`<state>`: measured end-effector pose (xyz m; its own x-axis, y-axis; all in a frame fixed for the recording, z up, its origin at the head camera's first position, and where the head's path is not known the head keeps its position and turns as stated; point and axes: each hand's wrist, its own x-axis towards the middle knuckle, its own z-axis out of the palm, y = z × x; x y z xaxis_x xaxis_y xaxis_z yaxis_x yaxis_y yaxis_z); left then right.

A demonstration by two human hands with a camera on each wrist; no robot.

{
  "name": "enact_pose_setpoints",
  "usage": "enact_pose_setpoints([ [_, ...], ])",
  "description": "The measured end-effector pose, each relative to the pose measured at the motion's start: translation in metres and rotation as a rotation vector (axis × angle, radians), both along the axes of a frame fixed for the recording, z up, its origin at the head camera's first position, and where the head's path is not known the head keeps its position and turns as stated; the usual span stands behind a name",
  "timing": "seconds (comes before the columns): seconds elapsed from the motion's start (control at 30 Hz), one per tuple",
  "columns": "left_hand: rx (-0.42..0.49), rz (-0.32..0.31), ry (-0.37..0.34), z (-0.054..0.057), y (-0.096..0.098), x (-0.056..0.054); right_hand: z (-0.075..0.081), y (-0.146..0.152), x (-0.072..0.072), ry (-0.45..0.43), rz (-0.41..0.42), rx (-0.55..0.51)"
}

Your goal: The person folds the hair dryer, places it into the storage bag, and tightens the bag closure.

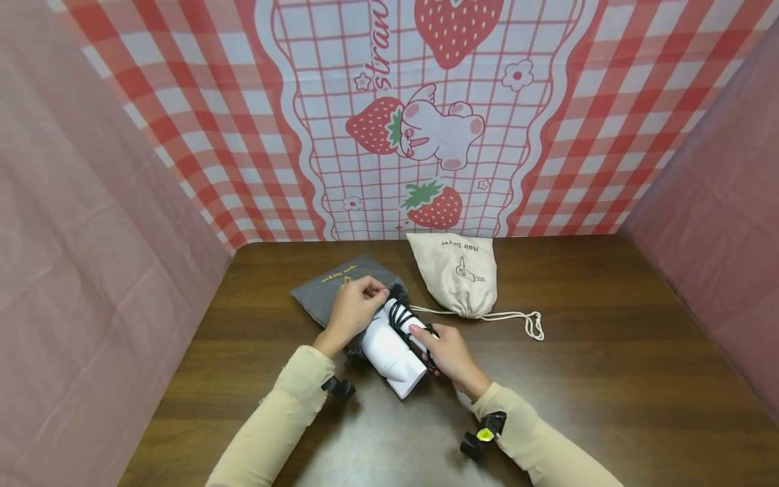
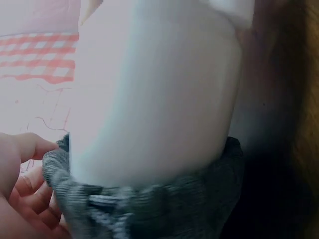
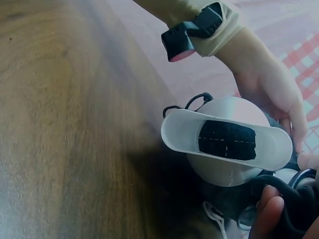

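A white hair dryer (image 1: 386, 348) has its black cord (image 1: 399, 316) wound around the handle. My right hand (image 1: 450, 355) grips the handle and the cord, thumb on top. The dryer's rear end sits within the gathered mouth of a grey drawstring pouch (image 1: 316, 291), whose rim circles the white body (image 2: 154, 99) in the left wrist view. With thumb and fingers, my left hand (image 1: 356, 304) pinches that rim at its far side. The flat nozzle (image 3: 174, 132) points out of the pouch, toward the front of the table. The part inside the pouch is hidden.
A cream drawstring bag (image 1: 459, 274) printed "Hair Dryer" lies behind, against the checked strawberry curtain (image 1: 438, 135). Its white cord (image 1: 517, 316) trails right across the brown wooden table (image 1: 608, 352). Pink cloth (image 1: 109, 203) hangs on both sides.
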<state>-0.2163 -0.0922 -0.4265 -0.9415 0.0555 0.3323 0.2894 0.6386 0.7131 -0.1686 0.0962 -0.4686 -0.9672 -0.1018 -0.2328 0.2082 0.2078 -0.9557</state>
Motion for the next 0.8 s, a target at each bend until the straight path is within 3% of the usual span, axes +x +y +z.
enact_pose_setpoints([
  [0.23,-0.048,-0.08,-0.022,-0.001,0.005,0.008,-0.003,0.002,-0.001,-0.008,-0.013,0.005],
  [0.43,-0.279,0.007,0.086,-0.001,0.006,0.006,-0.001,0.0,0.001,0.043,0.002,0.057],
  [0.53,-0.399,0.004,0.09,0.002,0.006,0.003,0.0,-0.002,0.004,0.063,0.012,0.089],
  [0.8,-0.627,-0.169,0.075,0.017,0.006,-0.015,0.001,-0.007,0.009,0.073,0.045,0.109],
])
